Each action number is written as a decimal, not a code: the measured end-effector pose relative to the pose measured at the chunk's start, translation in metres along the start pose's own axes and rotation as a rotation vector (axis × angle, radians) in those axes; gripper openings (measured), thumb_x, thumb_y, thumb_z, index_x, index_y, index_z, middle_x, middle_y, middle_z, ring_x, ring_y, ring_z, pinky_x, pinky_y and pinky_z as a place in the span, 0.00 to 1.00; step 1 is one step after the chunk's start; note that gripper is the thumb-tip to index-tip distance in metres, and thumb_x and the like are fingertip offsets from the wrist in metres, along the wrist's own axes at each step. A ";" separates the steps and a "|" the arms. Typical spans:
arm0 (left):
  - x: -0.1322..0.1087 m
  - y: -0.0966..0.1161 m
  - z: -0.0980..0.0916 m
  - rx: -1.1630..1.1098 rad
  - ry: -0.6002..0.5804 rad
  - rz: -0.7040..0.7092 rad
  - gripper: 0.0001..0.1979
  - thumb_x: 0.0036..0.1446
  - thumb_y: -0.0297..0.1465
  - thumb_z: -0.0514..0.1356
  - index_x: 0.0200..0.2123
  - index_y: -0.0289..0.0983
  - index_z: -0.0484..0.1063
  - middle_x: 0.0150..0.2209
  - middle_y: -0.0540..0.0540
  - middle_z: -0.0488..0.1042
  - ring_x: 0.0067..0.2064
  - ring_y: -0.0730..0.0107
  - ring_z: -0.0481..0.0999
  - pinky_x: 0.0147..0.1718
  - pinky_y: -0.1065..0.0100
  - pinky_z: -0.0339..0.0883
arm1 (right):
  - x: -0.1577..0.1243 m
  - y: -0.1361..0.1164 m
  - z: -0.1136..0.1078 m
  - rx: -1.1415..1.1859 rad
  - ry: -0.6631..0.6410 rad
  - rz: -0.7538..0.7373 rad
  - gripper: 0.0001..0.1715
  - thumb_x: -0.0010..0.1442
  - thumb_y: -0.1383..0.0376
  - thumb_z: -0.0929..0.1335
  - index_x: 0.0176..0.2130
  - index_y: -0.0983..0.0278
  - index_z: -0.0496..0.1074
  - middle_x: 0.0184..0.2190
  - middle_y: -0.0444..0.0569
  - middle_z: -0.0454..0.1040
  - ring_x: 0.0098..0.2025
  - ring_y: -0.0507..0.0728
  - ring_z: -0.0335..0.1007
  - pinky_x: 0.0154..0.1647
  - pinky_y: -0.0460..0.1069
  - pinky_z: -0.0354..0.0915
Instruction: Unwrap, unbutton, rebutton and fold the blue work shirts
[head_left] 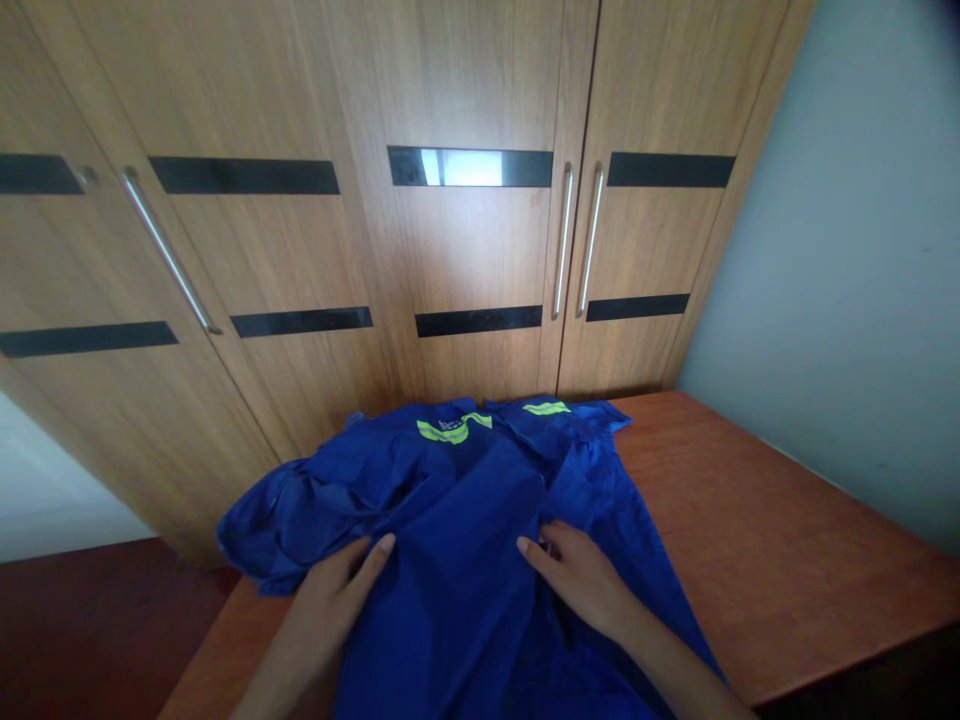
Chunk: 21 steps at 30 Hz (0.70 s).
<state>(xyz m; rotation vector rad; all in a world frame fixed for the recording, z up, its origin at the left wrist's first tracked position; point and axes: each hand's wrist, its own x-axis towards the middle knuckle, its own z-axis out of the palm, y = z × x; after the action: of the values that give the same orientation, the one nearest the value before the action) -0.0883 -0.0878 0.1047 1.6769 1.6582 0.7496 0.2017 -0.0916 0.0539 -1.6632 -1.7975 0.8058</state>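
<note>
A dark blue work jacket [457, 530] lies spread and wrinkled on a reddish-brown wooden tabletop [757, 540]. Yellow-green reflective strips [450, 430] cross its chest, with small lettering by one of them. At the jacket's left side, my left hand [330, 590] pinches the cloth, thumb on top and the other fingers partly hidden. My right hand [581, 575] grips an edge of the front on the other side, its fingers curled and the thumb pointing left. Between my two hands the cloth forms a fairly smooth panel. The garment's lower end runs out of view at the bottom.
Behind the table stands a wooden wardrobe [465, 250] with black inlaid strips and long metal handles [562, 240]. A pale wall [847, 280] rises on the right. Dark red floor [97, 630] shows at the lower left.
</note>
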 end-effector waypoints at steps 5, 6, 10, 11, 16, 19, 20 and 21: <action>0.045 -0.006 -0.010 0.206 0.145 -0.006 0.27 0.54 0.55 0.51 0.33 0.39 0.74 0.32 0.45 0.79 0.39 0.52 0.77 0.39 0.62 0.67 | 0.004 0.001 -0.001 0.073 0.015 -0.046 0.11 0.56 0.64 0.64 0.25 0.63 0.71 0.27 0.46 0.71 0.30 0.54 0.67 0.30 0.46 0.57; 0.053 -0.008 -0.010 0.174 0.167 -0.035 0.28 0.54 0.56 0.51 0.35 0.38 0.74 0.33 0.43 0.79 0.39 0.52 0.77 0.38 0.62 0.67 | 0.004 0.002 -0.002 0.093 0.016 -0.054 0.11 0.56 0.65 0.63 0.25 0.63 0.70 0.27 0.45 0.71 0.29 0.54 0.67 0.30 0.46 0.57; 0.076 -0.016 -0.001 0.177 0.220 0.002 0.28 0.53 0.52 0.54 0.45 0.35 0.69 0.32 0.44 0.79 0.37 0.54 0.78 0.35 0.64 0.67 | 0.002 0.006 -0.002 0.120 0.015 -0.064 0.11 0.56 0.65 0.63 0.24 0.63 0.69 0.25 0.44 0.70 0.28 0.54 0.66 0.29 0.46 0.57; 0.079 -0.016 0.001 0.258 0.235 0.053 0.26 0.54 0.49 0.55 0.47 0.36 0.69 0.33 0.44 0.79 0.37 0.55 0.78 0.35 0.65 0.67 | 0.002 0.007 -0.002 0.119 0.013 -0.066 0.10 0.56 0.66 0.63 0.24 0.63 0.69 0.25 0.44 0.70 0.28 0.53 0.66 0.29 0.46 0.56; 0.100 0.002 -0.011 0.590 0.343 0.221 0.16 0.58 0.38 0.52 0.41 0.38 0.74 0.39 0.42 0.79 0.43 0.54 0.78 0.41 0.63 0.68 | 0.003 0.006 -0.003 0.132 0.012 -0.075 0.09 0.55 0.67 0.63 0.24 0.64 0.69 0.25 0.44 0.70 0.29 0.53 0.66 0.30 0.45 0.57; 0.125 0.019 -0.039 0.429 0.526 0.167 0.19 0.58 0.38 0.51 0.43 0.32 0.74 0.39 0.43 0.79 0.44 0.55 0.78 0.44 0.63 0.69 | 0.004 0.001 -0.007 0.135 0.024 -0.082 0.10 0.54 0.68 0.63 0.23 0.64 0.69 0.25 0.44 0.70 0.28 0.53 0.66 0.29 0.45 0.57; 0.135 0.023 -0.050 0.312 0.555 0.160 0.21 0.60 0.37 0.49 0.44 0.28 0.73 0.38 0.44 0.79 0.42 0.58 0.78 0.43 0.63 0.69 | 0.004 -0.001 -0.008 0.127 0.028 -0.083 0.10 0.54 0.69 0.63 0.23 0.64 0.69 0.25 0.44 0.70 0.28 0.53 0.66 0.29 0.45 0.57; 0.145 0.028 -0.060 0.181 0.563 0.184 0.24 0.62 0.35 0.45 0.45 0.22 0.71 0.37 0.45 0.78 0.41 0.60 0.78 0.42 0.64 0.69 | 0.005 -0.004 -0.009 0.112 0.030 -0.086 0.10 0.53 0.69 0.63 0.23 0.64 0.69 0.25 0.44 0.70 0.28 0.53 0.66 0.29 0.45 0.57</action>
<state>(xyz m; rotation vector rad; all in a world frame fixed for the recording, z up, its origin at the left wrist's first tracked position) -0.1131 0.0605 0.1571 1.8752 2.0093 1.2863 0.2056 -0.0866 0.0631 -1.5088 -1.7582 0.8238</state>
